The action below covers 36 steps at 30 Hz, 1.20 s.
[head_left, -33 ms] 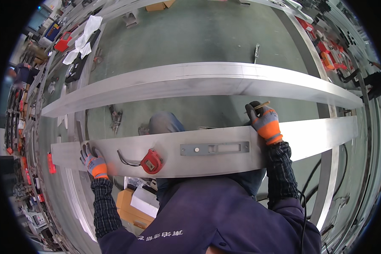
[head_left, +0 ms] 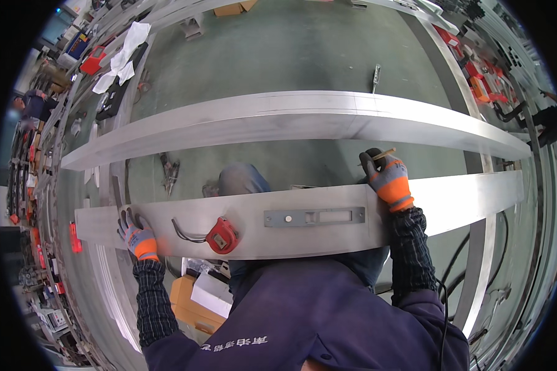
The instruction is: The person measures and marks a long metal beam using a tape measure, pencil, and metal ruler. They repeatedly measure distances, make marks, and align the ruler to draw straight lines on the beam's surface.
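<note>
Well, in the head view the long metal bar (head_left: 251,240) lies crosswise in front of the person. It looks stiff, smooth and maybe heavy, so both ends seem best to hold. The left hand (head_left: 137,236) rests open near its left end. The right hand (head_left: 387,177) is curled around a thin stick (head_left: 387,153), maybe a pencil.

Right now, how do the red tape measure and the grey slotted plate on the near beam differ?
The tape measure is red and compact; the slotted plate is grey and elongated. The tape measure lies nearer the left hand, the slotted plate nearer the right hand. Both rest on the near beam.
</note>
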Tool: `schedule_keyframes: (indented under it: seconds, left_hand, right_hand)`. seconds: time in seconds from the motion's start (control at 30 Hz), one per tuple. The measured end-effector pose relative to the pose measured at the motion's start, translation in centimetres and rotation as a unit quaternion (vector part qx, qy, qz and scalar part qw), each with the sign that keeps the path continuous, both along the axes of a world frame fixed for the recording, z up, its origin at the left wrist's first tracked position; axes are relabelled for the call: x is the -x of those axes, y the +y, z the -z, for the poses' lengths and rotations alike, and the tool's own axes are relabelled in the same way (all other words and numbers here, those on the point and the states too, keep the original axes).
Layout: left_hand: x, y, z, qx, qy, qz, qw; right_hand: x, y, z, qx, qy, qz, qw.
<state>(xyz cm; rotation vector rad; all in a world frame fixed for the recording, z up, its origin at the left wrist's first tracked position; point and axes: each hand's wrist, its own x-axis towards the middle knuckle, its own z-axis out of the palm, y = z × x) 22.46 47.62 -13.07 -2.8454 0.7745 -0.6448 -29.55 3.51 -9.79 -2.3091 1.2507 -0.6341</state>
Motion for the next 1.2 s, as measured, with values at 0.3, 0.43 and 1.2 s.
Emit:
schedule_keyframes:
  seconds: [0.3,0.43,1.2]
  left_hand:
    - [0.6,-0.8,-0.7,0.004,0.066,-0.065,0.996]
    - [-1.6,1.7,1.3,-0.006,-0.02,-0.017,1.0]
    - [7.5,-12.2,-10.5,0.246,0.05,0.238,0.938]
  right_hand:
    - [-0.1,-0.1,0.0,-0.034,-0.004,0.003,0.999]
    - [-0.2,-0.1,0.3,-0.037,-0.01,0.0,0.999]
    - [2.5,-0.4,-6.0,0.143,-0.303,0.006,0.942]
